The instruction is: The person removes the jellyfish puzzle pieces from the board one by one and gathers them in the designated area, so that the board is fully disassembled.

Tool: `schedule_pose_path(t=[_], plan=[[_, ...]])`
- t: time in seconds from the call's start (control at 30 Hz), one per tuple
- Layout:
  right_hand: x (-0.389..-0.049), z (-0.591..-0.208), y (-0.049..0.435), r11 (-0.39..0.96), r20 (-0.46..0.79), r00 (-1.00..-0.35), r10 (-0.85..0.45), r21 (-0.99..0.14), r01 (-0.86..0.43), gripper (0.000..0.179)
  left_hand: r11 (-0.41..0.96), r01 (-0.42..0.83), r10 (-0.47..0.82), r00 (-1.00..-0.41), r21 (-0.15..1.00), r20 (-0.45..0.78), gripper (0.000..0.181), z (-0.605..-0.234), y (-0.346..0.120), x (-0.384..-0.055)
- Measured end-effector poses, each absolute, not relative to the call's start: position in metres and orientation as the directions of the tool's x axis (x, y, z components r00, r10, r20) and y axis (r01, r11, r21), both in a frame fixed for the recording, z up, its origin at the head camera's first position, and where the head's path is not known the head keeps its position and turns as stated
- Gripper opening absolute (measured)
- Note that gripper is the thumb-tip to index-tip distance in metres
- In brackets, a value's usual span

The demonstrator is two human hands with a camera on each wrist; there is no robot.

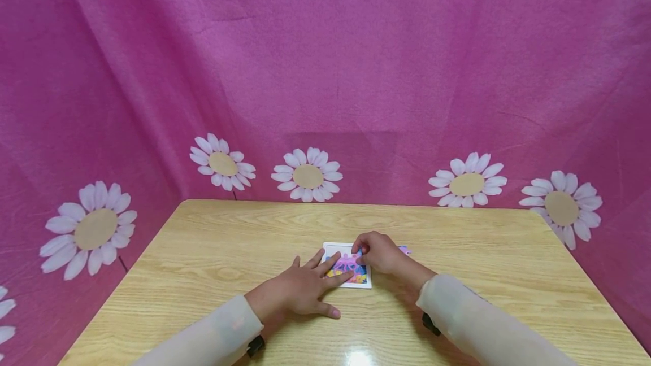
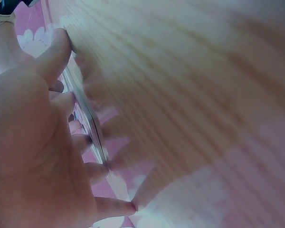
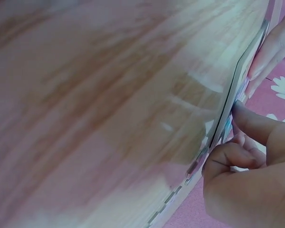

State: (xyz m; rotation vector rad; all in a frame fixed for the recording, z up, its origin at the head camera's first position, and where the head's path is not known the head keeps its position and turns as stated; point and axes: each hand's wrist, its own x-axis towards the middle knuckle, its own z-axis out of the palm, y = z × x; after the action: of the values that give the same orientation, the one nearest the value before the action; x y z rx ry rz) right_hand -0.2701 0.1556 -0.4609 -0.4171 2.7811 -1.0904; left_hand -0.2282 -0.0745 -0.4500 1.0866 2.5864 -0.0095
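A small jigsaw puzzle (image 1: 369,281) in a white-bordered tray lies flat on the table, its picture pink, blue and yellow, with a pale patch at the upper left. My left hand (image 1: 310,287) rests on its left part, fingers spread and the thumb on the wood. In the left wrist view that hand (image 2: 33,142) shows its palm beside the tray edge (image 2: 91,124). Over the tray's right side my right hand (image 1: 378,252) pinches at a puzzle piece, mostly hidden by the fingers. In the right wrist view its thumb (image 3: 254,124) comes down at the tray edge (image 3: 230,99), other fingers curled.
More colourful puzzle pieces (image 1: 405,250) lie just right of the right hand, partly hidden behind it. The wooden table (image 1: 229,242) reaches back to a pink cloth (image 1: 325,72) with white daisies. A dark band (image 1: 431,323) shows beneath the right sleeve.
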Motion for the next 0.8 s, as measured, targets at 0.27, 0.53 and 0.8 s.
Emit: schedule_pose_path(t=[0.27,0.53,0.8], plan=[[-0.2693,-0.4649,0.1567,0.724,0.073,-0.948,-0.311,-0.628,-0.286,0.018,0.708,0.695,0.694,-0.653,0.122,-0.305,0.081,-0.4493,-0.0742,-0.2279],[-0.2697,-0.4675,0.1578,0.732,0.118,-0.938,-0.325,-0.597,-0.329,0.019,0.705,0.702,0.695,-0.654,0.102,-0.298,0.081,-0.4502,-0.0742,-0.2282],[-0.2691,-0.4656,0.1581,0.716,0.116,-0.941,-0.318,-0.621,-0.319,0.023,0.704,0.704,0.695,-0.657,0.091,-0.292,0.081,-0.4515,-0.0740,-0.2282]])
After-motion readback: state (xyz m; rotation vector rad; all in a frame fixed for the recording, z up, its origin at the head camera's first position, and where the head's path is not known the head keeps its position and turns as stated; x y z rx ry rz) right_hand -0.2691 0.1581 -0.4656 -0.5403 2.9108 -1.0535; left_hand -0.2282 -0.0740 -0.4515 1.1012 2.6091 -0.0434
